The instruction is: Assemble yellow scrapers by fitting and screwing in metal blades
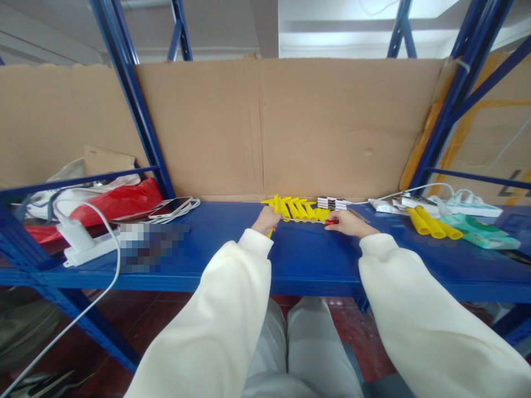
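My left hand (265, 220) is closed around a slim yellow plastic part (276, 204), which sticks out above and below the fingers. In my right hand (348, 222) is a screwdriver with a red handle (331, 222). Its long thin shaft (305, 221) points left and reaches the yellow part at my left hand; whether the tip touches it I cannot tell. Just behind the shaft lies a row of yellow plastic pieces (296, 209), slanted side by side. A stack of small white pieces with dark bands (331, 203) lies behind my right hand.
On the right are yellow tubes (431, 223), a green packet (479, 229) and a white power strip (473, 209). A red bag (120, 202), a charger on a power strip (77, 237) and a phone (172, 207) lie left. Cardboard (332, 127) backs the blue shelf (315, 260).
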`<state>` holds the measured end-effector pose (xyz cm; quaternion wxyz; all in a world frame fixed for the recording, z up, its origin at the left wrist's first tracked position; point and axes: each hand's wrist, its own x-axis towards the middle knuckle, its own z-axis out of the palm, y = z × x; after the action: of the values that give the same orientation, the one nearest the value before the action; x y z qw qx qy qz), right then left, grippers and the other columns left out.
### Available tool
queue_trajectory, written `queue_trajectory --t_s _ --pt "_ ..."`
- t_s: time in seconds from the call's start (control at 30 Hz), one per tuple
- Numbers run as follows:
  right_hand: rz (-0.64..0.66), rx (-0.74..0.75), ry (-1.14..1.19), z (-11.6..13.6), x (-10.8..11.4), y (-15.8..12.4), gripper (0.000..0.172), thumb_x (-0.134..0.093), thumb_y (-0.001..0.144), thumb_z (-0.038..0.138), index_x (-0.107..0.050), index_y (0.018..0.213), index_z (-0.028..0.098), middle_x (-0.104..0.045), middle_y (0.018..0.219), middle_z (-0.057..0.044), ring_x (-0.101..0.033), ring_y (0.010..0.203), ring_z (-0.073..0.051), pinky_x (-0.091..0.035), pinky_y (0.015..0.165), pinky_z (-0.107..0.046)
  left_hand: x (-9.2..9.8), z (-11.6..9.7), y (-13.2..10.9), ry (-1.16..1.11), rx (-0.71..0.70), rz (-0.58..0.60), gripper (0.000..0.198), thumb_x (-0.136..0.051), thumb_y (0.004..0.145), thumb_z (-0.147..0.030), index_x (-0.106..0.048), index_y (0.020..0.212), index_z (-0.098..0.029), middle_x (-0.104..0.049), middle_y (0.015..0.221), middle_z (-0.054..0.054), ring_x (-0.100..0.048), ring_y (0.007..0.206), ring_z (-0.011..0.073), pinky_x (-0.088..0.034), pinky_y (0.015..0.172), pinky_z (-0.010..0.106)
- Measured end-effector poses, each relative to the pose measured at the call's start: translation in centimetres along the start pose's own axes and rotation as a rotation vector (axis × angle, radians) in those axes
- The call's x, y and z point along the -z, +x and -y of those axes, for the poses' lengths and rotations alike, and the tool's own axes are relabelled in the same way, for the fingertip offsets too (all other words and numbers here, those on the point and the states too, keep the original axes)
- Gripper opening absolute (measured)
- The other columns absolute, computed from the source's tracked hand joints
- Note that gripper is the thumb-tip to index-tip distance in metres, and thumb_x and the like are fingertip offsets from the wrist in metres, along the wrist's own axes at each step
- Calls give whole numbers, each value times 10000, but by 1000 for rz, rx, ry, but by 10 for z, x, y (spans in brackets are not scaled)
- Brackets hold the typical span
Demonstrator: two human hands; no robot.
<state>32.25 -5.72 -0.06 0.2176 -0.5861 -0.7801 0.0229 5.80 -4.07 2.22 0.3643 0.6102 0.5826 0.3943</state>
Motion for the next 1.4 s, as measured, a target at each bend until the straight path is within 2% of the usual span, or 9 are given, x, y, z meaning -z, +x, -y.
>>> queue_trajectory --t_s 0.23,0.33,0.4,0.47,0.73,0.9,1.0,1.2,1.4 --pt "44 -20 -15 -9 5 0 117 -727 728 293 -646 698 214 -700 715 -30 -632 683 -190 -473 683 -295 -1 1 4 136 -50 -16 83 -599 835 -74 -671 858 -108 -609 602 16 -548 460 120 -407 475 213" --pt "66 -38 -21 -17 7 0 126 -737 724 330 -678 714 218 -711 723 -28 -640 690 -193 -484 685 -299 -1 1 0 390 -144 -36 225 -587 847 -109 -707 1033 -152 -737 879 101 -714 764 207 -518 659 244" --pt "104 -47 -6 -24 8 0 134 -731 727 346 -692 725 219 -715 723 -25 -644 698 -191 -490 675 -294 -2 1 -6 604 -267 -54 376 -581 847 -112 -677 1199 -206 -738 1095 123 -706 1025 254 -528 856 297" --pt "138 -64 17 -30 10 0 137 -729 726 346 -701 729 212 -722 735 -30 -653 711 -193 -498 675 -291 -5 1 -12 757 -333 -1 435 -550 871 -133 -637 1292 -196 -711 1184 158 -676 1121 298 -512 944 371" --pt "110 -106 71 -40 17 -2 179 -693 781 370 -760 798 205 -765 853 -70 -691 816 -236 -542 751 -313 -11 3 -16 845 -363 46 491 -533 946 -303 -521 1430 -218 -675 1281 155 -638 1204 291 -489 1002 386" --pt "-152 -222 -22 -57 13 7 251 -567 849 265 -773 972 192 -770 979 -105 -694 916 -246 -524 856 -342 -13 7 -14 862 -321 56 492 -534 936 -295 -532 1412 -172 -685 1263 177 -646 1188 305 -495 978 380" --pt "-233 -317 -82 -66 11 14 280 -571 837 265 -776 1022 219 -771 967 -103 -692 915 -254 -522 844 -359 -14 8 -13 875 -314 58 496 -513 934 -254 -524 1420 -151 -680 1270 186 -647 1187 302 -497 969 370" --pt "-119 -559 -134 -55 12 32 278 -625 759 196 -801 969 238 -753 1046 -160 -701 967 -349 -524 848 -499 -14 7 -12 895 -327 81 514 -510 925 -220 -512 1434 -144 -647 1322 192 -639 1197 298 -504 960 365" --pt "-88 -527 -175 -36 5 36 248 -619 796 200 -804 960 217 -709 1104 -235 -612 1149 -446 -447 930 -665 -13 8 -11 876 -314 90 549 -550 913 -225 -490 1457 -182 -646 1325 186 -639 1199 304 -506 964 380"
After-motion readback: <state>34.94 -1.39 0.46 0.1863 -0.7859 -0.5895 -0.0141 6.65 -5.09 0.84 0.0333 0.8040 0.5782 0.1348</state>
